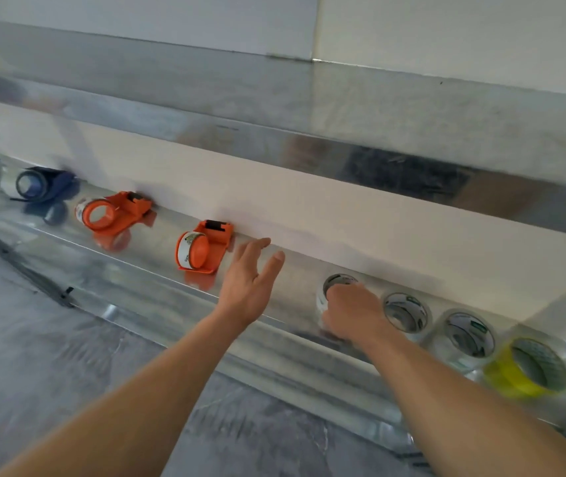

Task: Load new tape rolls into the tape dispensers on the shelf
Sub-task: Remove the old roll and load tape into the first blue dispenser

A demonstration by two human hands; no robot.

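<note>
Right hand clamps a clear tape roll; the orange dispenser lies leftward, nearer the spread left hand.

Bright, even, diffuse light fills the scene, with no hard shadows. The steel shelf shows soft glare and smeared reflections of the orange dispensers. Motion blur softens the far-left blue dispenser and the yellow tape roll. Wide-angle distortion bends the shelf edges into slanting lines.
</note>
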